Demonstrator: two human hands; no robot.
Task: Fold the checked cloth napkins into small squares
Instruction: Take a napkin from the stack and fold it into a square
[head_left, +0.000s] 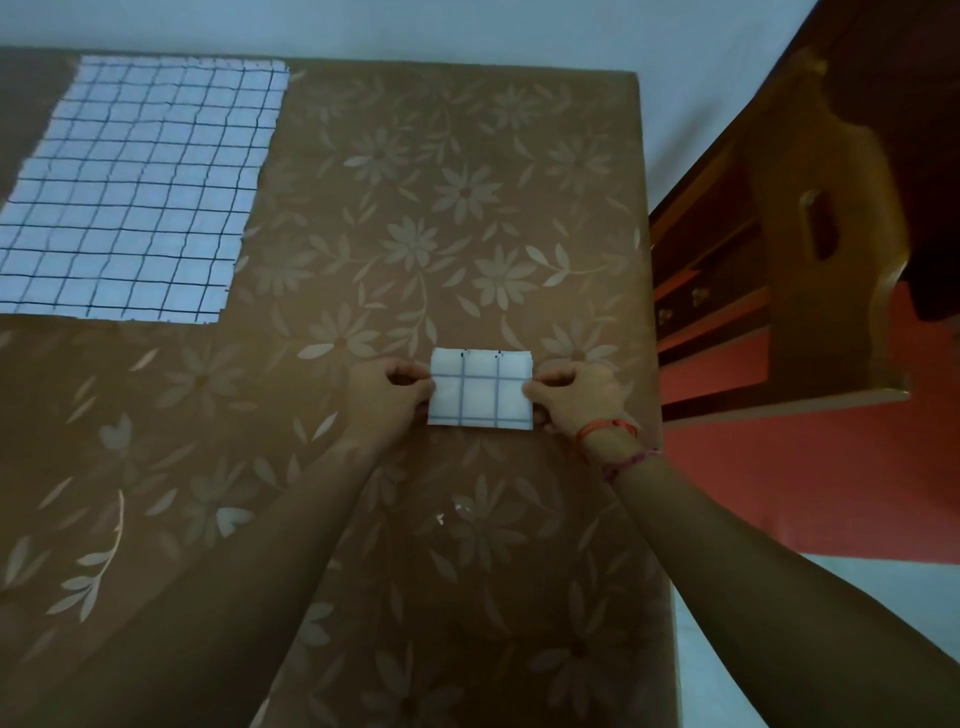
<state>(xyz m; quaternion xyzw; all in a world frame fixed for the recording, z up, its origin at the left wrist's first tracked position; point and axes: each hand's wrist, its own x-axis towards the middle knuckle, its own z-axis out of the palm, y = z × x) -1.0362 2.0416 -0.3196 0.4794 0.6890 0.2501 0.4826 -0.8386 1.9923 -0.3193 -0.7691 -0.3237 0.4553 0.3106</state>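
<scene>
A small folded checked napkin (480, 389), white with dark grid lines, lies on the brown flowered tablecloth (415, 234) near the table's right side. My left hand (387, 397) pinches its left edge and my right hand (576, 395) pinches its right edge. A second checked napkin (140, 192) lies spread flat at the far left of the table, apart from both hands. My right wrist carries red thread bracelets.
The table's right edge (652, 312) runs close to my right hand. Beyond it stands a wooden chair (810, 249) on a red floor. A pale wall lies behind the table's far edge.
</scene>
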